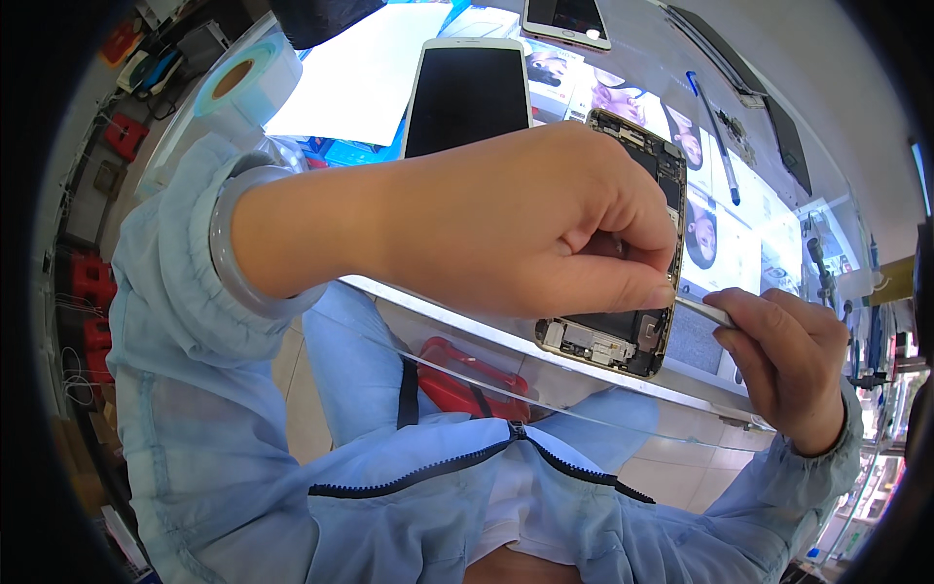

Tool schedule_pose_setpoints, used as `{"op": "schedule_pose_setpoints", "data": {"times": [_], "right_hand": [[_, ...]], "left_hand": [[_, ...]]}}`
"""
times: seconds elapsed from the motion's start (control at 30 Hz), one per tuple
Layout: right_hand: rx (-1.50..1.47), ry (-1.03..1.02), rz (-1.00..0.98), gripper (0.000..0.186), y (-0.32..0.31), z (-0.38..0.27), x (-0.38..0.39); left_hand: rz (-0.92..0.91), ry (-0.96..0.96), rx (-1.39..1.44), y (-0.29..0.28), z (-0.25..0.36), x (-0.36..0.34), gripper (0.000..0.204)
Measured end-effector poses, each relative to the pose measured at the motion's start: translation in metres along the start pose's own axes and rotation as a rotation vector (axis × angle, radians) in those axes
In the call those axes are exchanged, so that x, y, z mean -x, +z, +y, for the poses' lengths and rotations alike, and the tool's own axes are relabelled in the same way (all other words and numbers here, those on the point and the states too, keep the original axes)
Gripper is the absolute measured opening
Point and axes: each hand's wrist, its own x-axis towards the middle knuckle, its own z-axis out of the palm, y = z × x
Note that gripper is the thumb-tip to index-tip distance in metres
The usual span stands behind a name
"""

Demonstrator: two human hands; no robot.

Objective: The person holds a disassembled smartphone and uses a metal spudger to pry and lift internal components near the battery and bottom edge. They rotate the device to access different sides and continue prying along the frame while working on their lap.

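Observation:
My left hand (593,224) reaches across an opened smartphone (589,346), its thumb and bent fingers closed on the phone's right edge. The phone's screen is off, so circuit boards and metal parts show inside a gold-coloured frame. Part of its middle is hidden under the hand. In my right hand (788,355), pinched between thumb and fingers, is a thin pale tool (704,310). Its tip points at the phone's right edge, close to my left thumb. The exact kind of tool cannot be made out.
A white-framed phone screen (469,92) lies beyond my left forearm. Another phone (567,19), a blue pen (713,136) and dark flat panels (715,54) lie farther back. A tape roll (277,83) stands at the far left. The glass counter's front edge (467,331) runs before my lap.

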Motion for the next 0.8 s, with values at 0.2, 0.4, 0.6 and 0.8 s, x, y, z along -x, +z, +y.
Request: {"op": "schedule_pose_setpoints", "data": {"times": [0.2, 0.4, 0.6, 0.8], "right_hand": [[-0.008, -0.007, 0.021, 0.022, 0.001, 0.002, 0.0], [0.079, 0.025, 0.109, 0.015, 0.0, 0.022, 0.008], [0.138, 0.167, 0.113, 0.013, -0.004, 0.028, 0.009], [0.172, 0.362, 0.079, 0.008, 0.001, 0.035, 0.014]], "left_hand": [[0.01, -0.04, 0.04, -0.001, 0.001, 0.0, 0.015], [0.098, 0.01, -0.032, -0.018, -0.01, 0.002, 0.019], [0.152, -0.054, 0.081, -0.021, -0.015, -0.001, 0.021], [0.241, -0.189, 0.181, -0.022, -0.021, -0.002, 0.02]]}}
